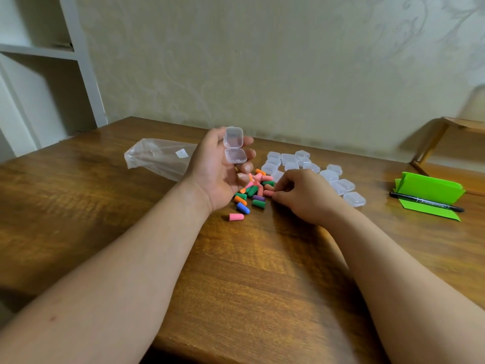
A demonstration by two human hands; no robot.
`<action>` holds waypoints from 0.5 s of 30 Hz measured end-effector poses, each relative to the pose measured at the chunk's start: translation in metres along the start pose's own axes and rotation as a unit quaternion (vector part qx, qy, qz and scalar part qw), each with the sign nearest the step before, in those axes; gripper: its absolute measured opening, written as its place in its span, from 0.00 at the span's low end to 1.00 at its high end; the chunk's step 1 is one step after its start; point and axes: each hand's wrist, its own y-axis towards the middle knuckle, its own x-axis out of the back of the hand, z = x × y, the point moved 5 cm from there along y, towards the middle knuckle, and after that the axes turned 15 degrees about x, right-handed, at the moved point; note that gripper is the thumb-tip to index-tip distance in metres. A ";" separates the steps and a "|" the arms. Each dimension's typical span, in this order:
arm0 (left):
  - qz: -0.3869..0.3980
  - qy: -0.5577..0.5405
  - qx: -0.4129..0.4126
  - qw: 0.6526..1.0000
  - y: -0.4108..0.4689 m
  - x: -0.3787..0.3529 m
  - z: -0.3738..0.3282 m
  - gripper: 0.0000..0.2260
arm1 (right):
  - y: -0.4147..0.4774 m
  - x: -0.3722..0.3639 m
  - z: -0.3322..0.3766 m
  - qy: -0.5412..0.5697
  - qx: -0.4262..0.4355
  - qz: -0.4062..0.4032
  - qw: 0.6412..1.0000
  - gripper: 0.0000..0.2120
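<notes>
Left grip (217,169) clamped round an open clear case (234,148) (lid hinged up). Right grip (304,195) pinches a pink earplug (268,192) at the edge of the pile (253,191), on the bench (236,258).

A wooden surface (262,258) is carrying coloured earplugs (253,191) and clear boxes (288,158) just behind them. A plastic bag (157,157) is lying left, green paper (430,187) with a marker (426,202) right.

We see dim, warm indoor light. Soft sheen on table (252,245), faint shadows inside shelf (44,51). We note wide-angle bowing at edges, mild overall softness.
</notes>
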 end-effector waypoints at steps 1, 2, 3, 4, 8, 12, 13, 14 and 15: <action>0.001 0.006 0.001 1.000 0.000 0.000 0.000 0.19 | 0.000 0.000 0.000 -0.002 0.001 0.005 1.000 0.04; 0.004 0.012 0.002 1.000 -0.001 0.000 0.001 0.20 | 0.000 0.001 0.001 -0.003 0.003 0.010 1.000 0.05; 0.007 0.018 0.003 1.000 -0.001 -0.001 0.001 0.20 | 0.000 0.002 0.002 -0.002 0.004 0.013 1.000 0.06; 0.010 0.022 0.004 1.000 -0.001 -0.001 0.002 0.20 | 0.000 0.003 0.003 -0.001 0.006 0.016 1.000 0.07; 0.005 0.028 0.014 1.000 0.000 -0.001 0.004 0.20 | -0.002 0.012 0.009 0.000 0.023 0.024 0.999 0.06; -0.001 0.047 0.026 0.999 0.001 -0.001 0.007 0.20 | -0.004 0.026 0.011 -0.001 0.039 -0.039 0.998 0.06; 0.000 0.052 0.029 0.998 0.000 -0.002 0.008 0.20 | -0.005 0.030 0.011 0.007 0.047 -0.076 0.996 0.06; 0.003 0.057 0.031 0.998 0.000 -0.004 0.009 0.20 | -0.005 0.034 0.013 0.027 0.056 -0.115 0.991 0.06; 0.006 0.063 0.034 0.997 0.000 -0.006 0.010 0.20 | -0.005 0.038 0.015 0.057 0.065 -0.152 0.985 0.06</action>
